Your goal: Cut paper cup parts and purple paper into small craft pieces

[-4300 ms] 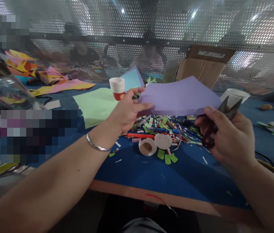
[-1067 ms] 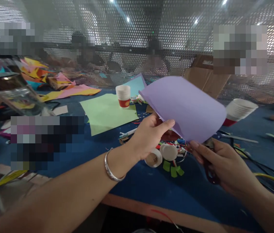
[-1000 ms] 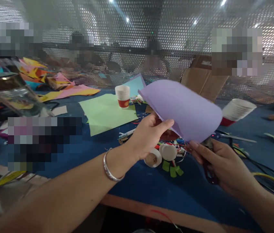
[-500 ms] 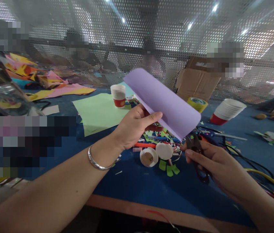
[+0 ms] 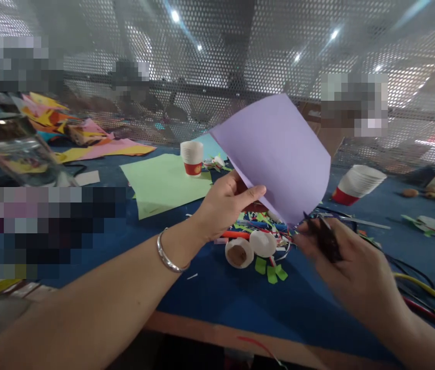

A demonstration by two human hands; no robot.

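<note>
Head view, left hand (image 5: 225, 205): thumb on top and fingers beneath pinch the near left edge of the purple sheet (image 5: 279, 154), holding it up off the table (image 5: 240, 303).
Right hand (image 5: 348, 272): fingers curl around the dark scissors (image 5: 327, 239); motion blur hides whether the blades are apart.
Purple sheet: in the air at centre, tilted, its lowest corner touching the scissor tips, above the scrap pile (image 5: 256, 226).
Risk, sheet: held on one edge only, it looks likely to flop or buckle at the blades, giving a ragged or crooked cut.
Risk, fingers: the left fingertips sit near the blade line (a slip could nick them).
Risk, clutter: the cables (image 5: 425, 293) at near right could snag the right wrist.
Paper: thin, matte, smooth, rectangular and gently bowed; a flat green sheet (image 5: 163, 180) lies far left.
Cups: a ribbed white paper cup (image 5: 192, 158) with a red base stands upright; a stack of cups (image 5: 356, 184) lies tipped at far right.
Tape rolls (image 5: 238, 253): two short cardboard rings, just beside the scraps.
Bracelet (image 5: 169, 257): a shiny metal band on the left wrist.
Table: blue felt-like cover with a bare wood edge.
</note>
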